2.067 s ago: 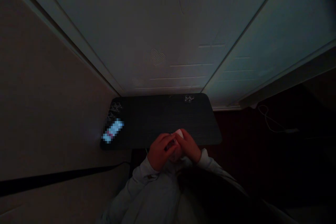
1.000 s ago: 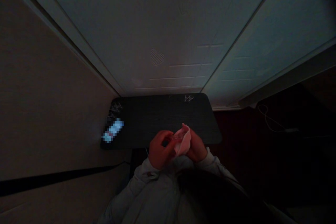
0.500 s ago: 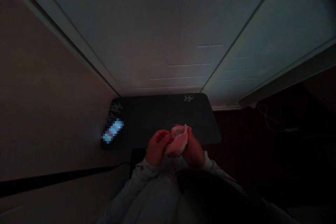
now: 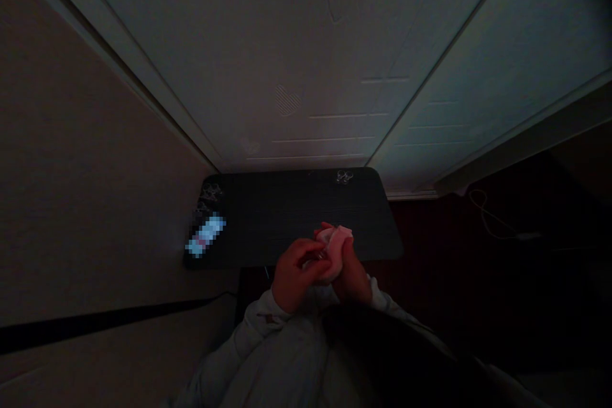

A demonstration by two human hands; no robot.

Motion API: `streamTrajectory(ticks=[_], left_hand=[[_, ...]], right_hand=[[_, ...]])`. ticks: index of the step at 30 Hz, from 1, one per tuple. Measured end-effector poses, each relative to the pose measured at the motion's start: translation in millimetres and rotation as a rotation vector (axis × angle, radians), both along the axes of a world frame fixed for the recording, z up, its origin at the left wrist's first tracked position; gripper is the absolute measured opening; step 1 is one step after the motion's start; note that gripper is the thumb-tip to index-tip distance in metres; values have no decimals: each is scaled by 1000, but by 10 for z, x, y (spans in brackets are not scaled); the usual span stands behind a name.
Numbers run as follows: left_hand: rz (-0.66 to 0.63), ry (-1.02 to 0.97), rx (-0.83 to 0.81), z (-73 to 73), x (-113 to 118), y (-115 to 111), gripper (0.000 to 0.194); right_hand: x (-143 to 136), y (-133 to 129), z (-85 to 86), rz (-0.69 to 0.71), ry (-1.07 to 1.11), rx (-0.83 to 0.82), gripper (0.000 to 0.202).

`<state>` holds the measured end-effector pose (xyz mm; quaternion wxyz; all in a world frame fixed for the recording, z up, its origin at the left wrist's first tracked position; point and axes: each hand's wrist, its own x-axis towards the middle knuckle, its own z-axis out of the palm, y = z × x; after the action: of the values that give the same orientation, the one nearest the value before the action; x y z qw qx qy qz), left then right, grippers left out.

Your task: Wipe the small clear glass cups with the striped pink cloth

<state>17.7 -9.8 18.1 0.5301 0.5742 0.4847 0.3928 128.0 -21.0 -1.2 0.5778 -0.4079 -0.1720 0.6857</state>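
Observation:
A small pink soft piece (image 4: 338, 248), which looks like a fabric pouch with an open hollow, is held up over the front edge of the dark table. My right hand (image 4: 352, 277) wraps it from the right, thumb on its near side. From the left, my left hand (image 4: 296, 271) curls in, thumb and fingers closed at the pouch's opening. Something small and shiny shows by those fingertips, too dim to name. Several clear or metal ring-like pieces (image 4: 344, 176) lie at the table's back right.
On the left of the dark table (image 4: 277, 210) lie a blurred-out bright phone-like object (image 4: 205, 236) and a tangle of small shiny pieces (image 4: 211, 192). A pale panel with embossed hearts (image 4: 287, 101) stands behind. A white cable (image 4: 492, 217) lies on the floor at right.
My left hand has moved right, its fingers now reaching to the pouch's opening. The pouch has turned and looks narrower, still in my right hand.

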Motion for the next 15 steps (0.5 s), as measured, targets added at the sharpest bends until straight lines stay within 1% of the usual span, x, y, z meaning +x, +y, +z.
streamTrajectory(ticks=[3,7,11,15], left_hand=[[-49,135,171,19,-19,-7,19],[-124,240,325,8,-51,10,21],[-173,303,390,-28,-70,14,23],[-244,364,425,-12,-82,10,24]], right_hand=[[13,-11,-9,44,-71,6,46],[35,-4,-10,41,-89,-17,39],[60,12,13,17,-69,10,34],[86,26,58,33,-10,-23,34]])
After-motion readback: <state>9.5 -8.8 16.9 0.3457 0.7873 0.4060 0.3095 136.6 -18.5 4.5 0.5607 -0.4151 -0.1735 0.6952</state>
